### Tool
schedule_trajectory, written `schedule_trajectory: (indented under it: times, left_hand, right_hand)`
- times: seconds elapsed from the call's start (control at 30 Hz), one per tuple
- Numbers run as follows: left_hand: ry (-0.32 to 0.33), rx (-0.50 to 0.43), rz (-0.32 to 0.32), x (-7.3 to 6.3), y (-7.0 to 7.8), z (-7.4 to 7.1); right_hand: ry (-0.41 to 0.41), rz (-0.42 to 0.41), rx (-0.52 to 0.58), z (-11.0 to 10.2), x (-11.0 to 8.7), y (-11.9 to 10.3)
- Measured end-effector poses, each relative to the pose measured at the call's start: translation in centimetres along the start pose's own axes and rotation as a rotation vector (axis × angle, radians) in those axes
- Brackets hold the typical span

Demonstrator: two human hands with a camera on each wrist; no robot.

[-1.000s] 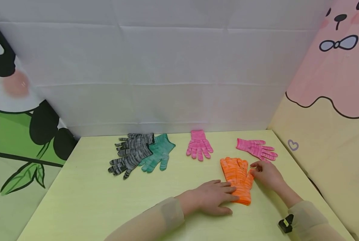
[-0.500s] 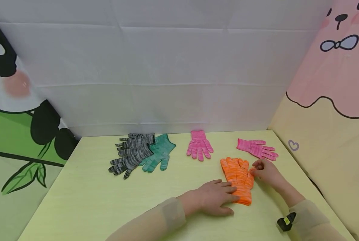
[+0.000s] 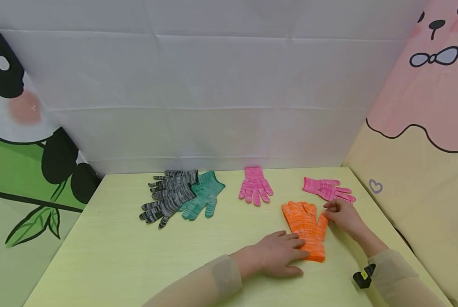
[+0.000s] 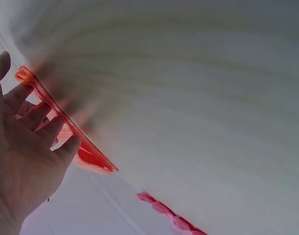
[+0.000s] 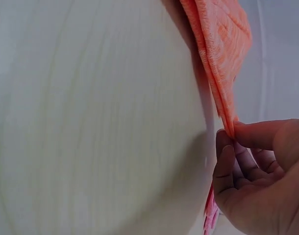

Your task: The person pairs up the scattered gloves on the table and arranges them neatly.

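Spreading beneath everything, the pale yellow wood-grained tabletop (image 3: 109, 251) bears, along its far edge left of middle, two grey-and-black knitted gloves (image 3: 175, 196) overlapping a green knitted glove (image 3: 208, 189). Toward the right edge, the left hand (image 3: 276, 254), fingers extended, touches the cuff end of an orange knitted glove (image 3: 307, 228), whose thumb tip the right hand (image 3: 343, 216) pinches; two pink knitted gloves (image 3: 255, 187) lie beyond, one at the far edge, one near the far right corner.
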State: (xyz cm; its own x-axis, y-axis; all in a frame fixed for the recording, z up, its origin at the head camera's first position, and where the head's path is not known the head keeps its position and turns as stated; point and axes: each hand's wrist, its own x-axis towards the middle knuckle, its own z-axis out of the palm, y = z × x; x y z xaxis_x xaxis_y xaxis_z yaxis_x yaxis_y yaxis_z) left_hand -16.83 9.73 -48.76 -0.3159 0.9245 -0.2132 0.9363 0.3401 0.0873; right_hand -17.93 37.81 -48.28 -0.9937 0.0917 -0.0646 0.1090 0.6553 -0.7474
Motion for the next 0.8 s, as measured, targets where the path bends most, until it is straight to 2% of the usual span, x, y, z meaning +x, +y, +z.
schedule_trajectory:
  times: [0.1,0.23,0.33,0.53,0.63,0.8]
  left_hand:
    - [0.007,0.014,-0.015,0.1,0.1,0.0]
    - [0.011,0.015,-0.035,0.3,0.1,0.0]
    - [-0.003,-0.005,-0.048,0.4,0.2,-0.2]
    - [-0.039,-0.026,-0.077,0.6,0.5,-1.0]
    - [-0.06,-0.042,-0.088,0.7,0.7,-1.5]
    - [-0.088,-0.044,-0.097,1.0,0.8,-2.0]
  right_hand:
    - [0.03,-0.025,-0.071,0.2,0.4,0.6]
    - [0.051,-0.114,-0.217,0.5,0.7,1.1]
    - [0.036,-0.166,-0.297,0.6,0.9,1.1]
    - [-0.092,-0.096,-0.279,-0.3,1.4,0.2]
    - [-0.078,-0.094,-0.257,-0.3,2.0,-0.2]
    - [-0.052,-0.147,-0.268,0.8,3.4,-1.4]
